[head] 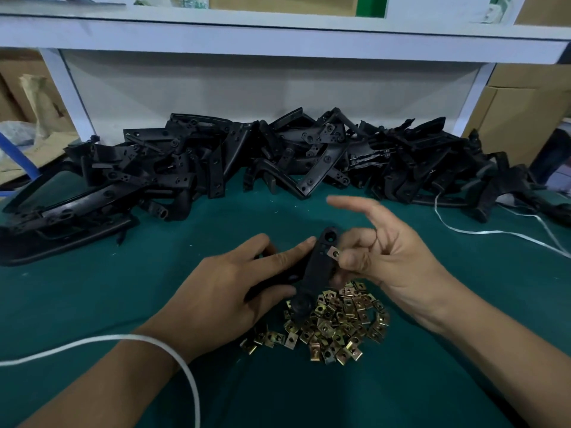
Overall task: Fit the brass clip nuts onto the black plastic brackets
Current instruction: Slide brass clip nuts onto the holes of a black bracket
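My left hand [225, 291] grips a long black plastic bracket [318, 264] above the green mat, holding it tilted with its round end pointing away. My right hand [389, 257] pinches a brass clip nut [334, 252] between thumb and bent finger against the bracket's right edge, near the upper end; the index finger sticks out straight. A loose heap of brass clip nuts [333, 325] lies on the mat just below both hands. The bracket's lower round end hangs over that heap.
A long pile of black plastic brackets [278, 156] runs across the back of the green mat [92, 304]. White strapping [185, 366] loops over my left forearm; another strap [494, 231] lies at right. A white shelf frame [278, 35] and cardboard boxes [525, 109] stand behind.
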{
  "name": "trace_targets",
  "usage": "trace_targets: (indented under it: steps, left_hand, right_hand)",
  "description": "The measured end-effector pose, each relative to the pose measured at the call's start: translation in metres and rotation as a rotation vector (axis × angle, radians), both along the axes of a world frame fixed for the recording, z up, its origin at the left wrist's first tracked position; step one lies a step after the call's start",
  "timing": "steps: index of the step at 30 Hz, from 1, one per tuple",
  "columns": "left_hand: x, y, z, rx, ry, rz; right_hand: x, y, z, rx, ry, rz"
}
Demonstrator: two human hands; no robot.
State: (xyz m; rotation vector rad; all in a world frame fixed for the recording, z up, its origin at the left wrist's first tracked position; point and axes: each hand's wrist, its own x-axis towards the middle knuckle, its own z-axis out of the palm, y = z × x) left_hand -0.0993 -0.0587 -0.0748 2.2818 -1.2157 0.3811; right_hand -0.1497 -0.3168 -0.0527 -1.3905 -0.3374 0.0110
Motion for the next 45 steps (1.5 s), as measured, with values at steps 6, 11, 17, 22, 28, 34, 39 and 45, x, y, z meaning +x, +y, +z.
trace_targets:
  steps: [6, 11, 17, 22, 28, 34, 39, 45]
  left_hand:
    - [-0.002, 0.002, 0.000, 0.024, 0.052, -0.074]
    - [-0.002, 0.002, 0.000, 0.065, 0.050, -0.069]
    - [-0.001, 0.001, -0.003, 0.028, 0.063, -0.072]
    - [0.011, 0.008, -0.010, -0.182, 0.064, 0.143]
    - [0.019, 0.015, -0.013, -0.234, 0.086, 0.281]
    - [0.018, 0.013, -0.011, -0.208, 0.096, 0.289]
    - [0.018, 0.014, -0.012, -0.197, 0.103, 0.285]
    - [0.018, 0.013, -0.011, -0.183, 0.113, 0.278]
  right_hand:
    - [-0.003, 0.001, -0.001, -0.134, -0.060, 0.035]
    - [-0.001, 0.008, -0.007, -0.114, -0.118, -0.041]
    - [0.000, 0.010, -0.009, -0.129, -0.153, -0.053]
    - [0.001, -0.002, -0.010, -0.382, -0.125, -0.185]
    - [-0.001, -0.003, -0.012, -1.054, -0.247, -0.057]
    - [-0.003, -0.004, -0.004, -1.089, -0.246, -0.040]
    - [-0.004, 0.001, -0.008, -0.930, -0.156, 0.004]
    - [-0.004, 0.001, -0.009, -0.657, -0.061, -0.069]
